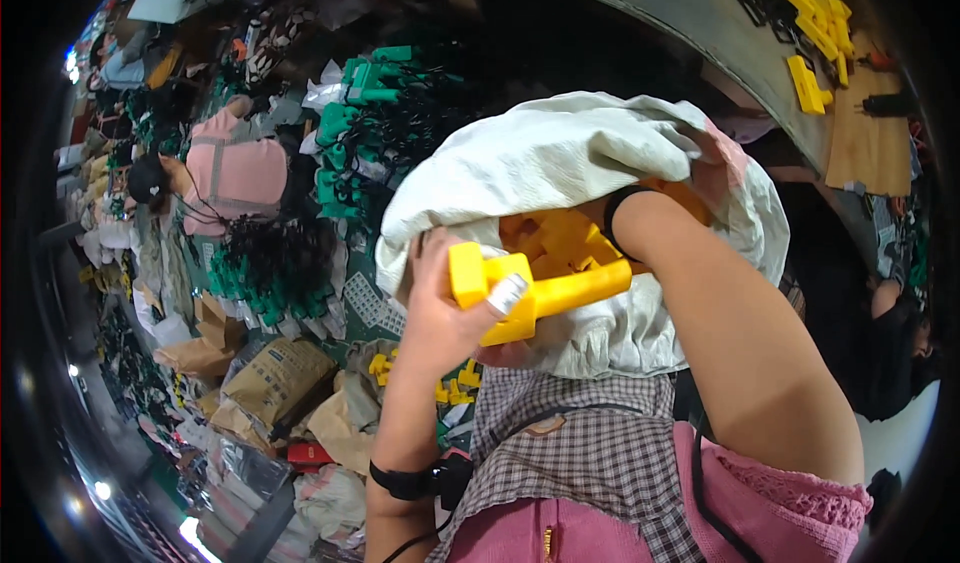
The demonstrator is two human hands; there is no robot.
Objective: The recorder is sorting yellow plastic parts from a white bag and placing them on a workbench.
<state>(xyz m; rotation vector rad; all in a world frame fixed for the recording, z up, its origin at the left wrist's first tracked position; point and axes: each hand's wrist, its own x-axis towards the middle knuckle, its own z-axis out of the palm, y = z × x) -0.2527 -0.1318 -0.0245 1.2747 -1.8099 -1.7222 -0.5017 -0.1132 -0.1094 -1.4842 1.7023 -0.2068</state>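
Note:
My left hand (438,308) is closed around a yellow plastic part (575,291), a blocky body with a straight handle-like bar. The thumb, with a whitish wrap on its tip, presses on the part, and the fingers lie against the rim of a white woven sack (530,163). More yellow plastic parts (560,238) show inside the sack's mouth, in front of my body. My right forearm (745,343) reaches down into the sack, a dark band at its wrist. The right hand itself is hidden inside, so its fingers do not show.
Yellow parts (815,23) lie on a workbench (690,23) at the far right. To the left are green tool-like pieces with black cords (345,133), a brown paper sack (275,383) and small yellow pieces (455,393) on the floor. A person in pink (235,173) bends among the piles.

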